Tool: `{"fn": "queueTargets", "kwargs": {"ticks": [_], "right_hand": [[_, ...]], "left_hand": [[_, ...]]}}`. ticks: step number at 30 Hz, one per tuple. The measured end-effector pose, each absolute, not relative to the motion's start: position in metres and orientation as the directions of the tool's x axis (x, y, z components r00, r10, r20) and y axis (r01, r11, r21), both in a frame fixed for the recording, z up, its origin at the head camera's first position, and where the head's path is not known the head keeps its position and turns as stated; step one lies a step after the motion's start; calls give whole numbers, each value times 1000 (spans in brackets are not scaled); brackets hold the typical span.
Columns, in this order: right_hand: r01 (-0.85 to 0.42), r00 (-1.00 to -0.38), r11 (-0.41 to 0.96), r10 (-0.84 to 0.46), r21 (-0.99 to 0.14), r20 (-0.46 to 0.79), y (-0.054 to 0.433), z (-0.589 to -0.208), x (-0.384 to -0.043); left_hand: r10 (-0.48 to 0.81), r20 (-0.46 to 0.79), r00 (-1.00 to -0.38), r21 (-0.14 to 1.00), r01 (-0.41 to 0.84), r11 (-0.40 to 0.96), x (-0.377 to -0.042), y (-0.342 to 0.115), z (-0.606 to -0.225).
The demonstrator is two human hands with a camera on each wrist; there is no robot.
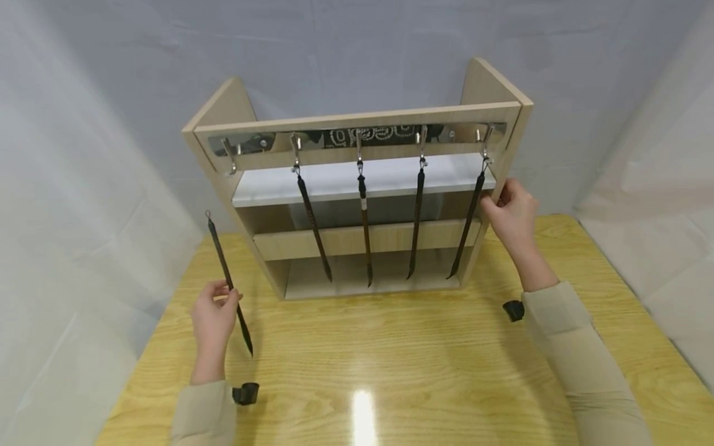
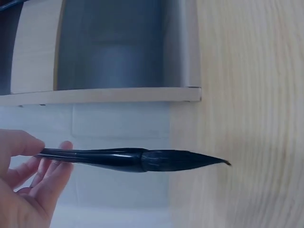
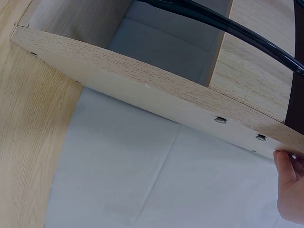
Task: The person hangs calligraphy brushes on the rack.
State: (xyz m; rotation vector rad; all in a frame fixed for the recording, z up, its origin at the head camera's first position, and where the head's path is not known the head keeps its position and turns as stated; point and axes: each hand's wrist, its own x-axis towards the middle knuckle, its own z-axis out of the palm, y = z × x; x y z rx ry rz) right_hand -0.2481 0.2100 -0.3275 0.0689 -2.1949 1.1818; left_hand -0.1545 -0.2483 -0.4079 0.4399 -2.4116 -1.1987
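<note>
My left hand pinches a dark calligraphy brush by its handle, left of a light wooden shelf unit. The brush slants in the air, its hanging loop up and its bristle tip down. In the left wrist view the black bristles end in a thin, bent point. On the far right, my right hand grips the shelf unit's side panel near its front edge. Some of its fingers are hidden behind the panel or cut off in the right wrist view.
A metal hook rail runs across the unit's top front. Several brushes, among them one with a white band, hang from its hooks, right of the leftmost hook. The unit stands on a wood-grain table before pale sheeting.
</note>
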Motion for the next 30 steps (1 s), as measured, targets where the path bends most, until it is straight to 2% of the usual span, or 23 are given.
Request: {"fn": "queueTargets", "kwargs": {"ticks": [13,19,30], "right_hand": [[-354,-779,588,246,-727,577,209,-329,-249],[-358,-776,585,247,-728,580,209,-329,-249],[-370,-772,575,247,-730,586,209,-328,-249]], "left_hand": [[-517,389,-762,870,120,478,-155,-231,-394],[-507,485,-713,853,260,452,-151,-219,-382],[-437,593,-677,791,385,476,-147,-204,-371]]}}
